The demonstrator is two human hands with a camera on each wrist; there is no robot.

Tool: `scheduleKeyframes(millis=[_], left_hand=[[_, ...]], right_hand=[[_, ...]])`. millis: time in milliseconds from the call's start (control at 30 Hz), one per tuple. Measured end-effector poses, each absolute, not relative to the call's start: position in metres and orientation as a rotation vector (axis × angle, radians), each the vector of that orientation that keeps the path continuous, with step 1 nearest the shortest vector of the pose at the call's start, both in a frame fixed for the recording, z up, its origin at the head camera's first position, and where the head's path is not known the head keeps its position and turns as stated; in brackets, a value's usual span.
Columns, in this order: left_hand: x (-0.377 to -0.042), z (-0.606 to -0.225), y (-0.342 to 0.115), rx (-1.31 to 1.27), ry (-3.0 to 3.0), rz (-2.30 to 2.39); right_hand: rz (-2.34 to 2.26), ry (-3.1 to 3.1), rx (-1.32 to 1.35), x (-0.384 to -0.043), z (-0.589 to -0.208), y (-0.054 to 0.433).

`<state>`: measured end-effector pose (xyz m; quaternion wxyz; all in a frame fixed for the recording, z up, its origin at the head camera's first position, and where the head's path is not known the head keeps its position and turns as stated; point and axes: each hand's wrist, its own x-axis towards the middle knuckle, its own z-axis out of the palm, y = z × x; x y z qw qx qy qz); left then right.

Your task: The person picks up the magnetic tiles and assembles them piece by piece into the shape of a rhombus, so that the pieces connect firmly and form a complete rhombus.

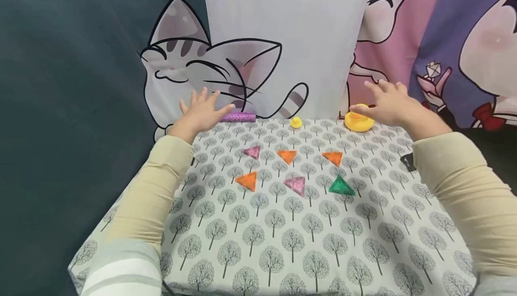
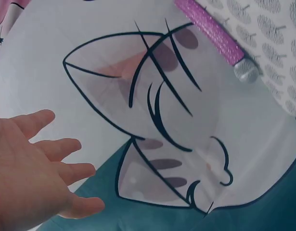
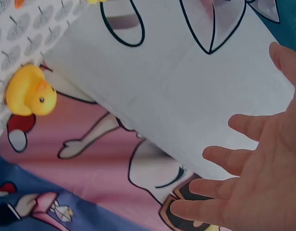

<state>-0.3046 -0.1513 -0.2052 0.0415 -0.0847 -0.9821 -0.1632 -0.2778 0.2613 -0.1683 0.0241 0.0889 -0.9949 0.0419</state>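
Observation:
Both arms reach forward over the table. My left hand (image 1: 203, 112) is raised with fingers spread, holding nothing; in the head view it overlaps a glittery purple tube (image 1: 239, 117) at the back edge. In the left wrist view the palm shows bare. My right hand (image 1: 388, 104), also spread and bare, overlaps the large yellow rubber duck (image 1: 359, 121) in the head view. Several translucent triangles lie mid-table in two rows: a pink one (image 1: 252, 152), an orange one (image 1: 287, 156) and another orange one (image 1: 333, 158) behind; an orange (image 1: 247, 181), a pink (image 1: 296, 185) and a green triangle (image 1: 341, 186) in front.
A small yellow duck (image 1: 296, 123) stands at the back middle of the table. The tree-print tablecloth (image 1: 274, 219) covers the tabletop. Behind rises a curtain with a cartoon cat (image 1: 181, 63), and a dark one (image 1: 72, 85) hangs on the left. A black object (image 1: 408, 162) lies at the right edge.

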Motion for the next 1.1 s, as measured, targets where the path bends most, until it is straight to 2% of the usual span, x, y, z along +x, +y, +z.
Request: scheduleKeyframes(millis=[500, 1100], left_hand=[[-0.305, -0.257, -0.151, -0.279, -3.110, -0.487], [-0.307, -0.323, -0.132, -0.313, -3.235, -0.475]], right_hand=[[0.172, -3.087, 0.394, -0.284, -0.234, 0.258], [0.173, -3.136, 0.540, -0.295, -0.298, 0.221]])
